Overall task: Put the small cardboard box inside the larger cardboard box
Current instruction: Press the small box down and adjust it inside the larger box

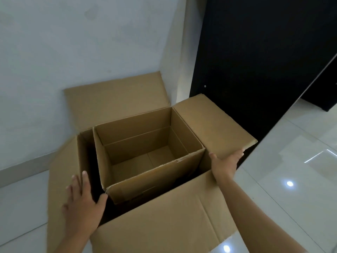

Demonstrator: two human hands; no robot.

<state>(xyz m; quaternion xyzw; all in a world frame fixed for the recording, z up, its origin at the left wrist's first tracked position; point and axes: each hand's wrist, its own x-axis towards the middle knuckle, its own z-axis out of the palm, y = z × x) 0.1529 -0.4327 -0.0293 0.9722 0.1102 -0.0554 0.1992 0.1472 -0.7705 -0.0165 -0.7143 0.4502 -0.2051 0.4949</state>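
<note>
The small cardboard box (156,178) sits open-topped and empty inside the larger cardboard box (164,225), pushed toward its far right corner, with a dark gap on its left and near sides. The larger box's four flaps are spread outward. My left hand (82,203) lies flat on the left flap at the box's rim, fingers apart, thumb close to the small box's near left corner. My right hand (226,164) rests flat on the near edge of the right flap (215,125), fingers spread.
The box stands on a glossy white tiled floor (291,179) against a pale wall (73,52). A black cabinet or door (255,52) rises just behind the right flap. The far flap (113,97) leans against the wall.
</note>
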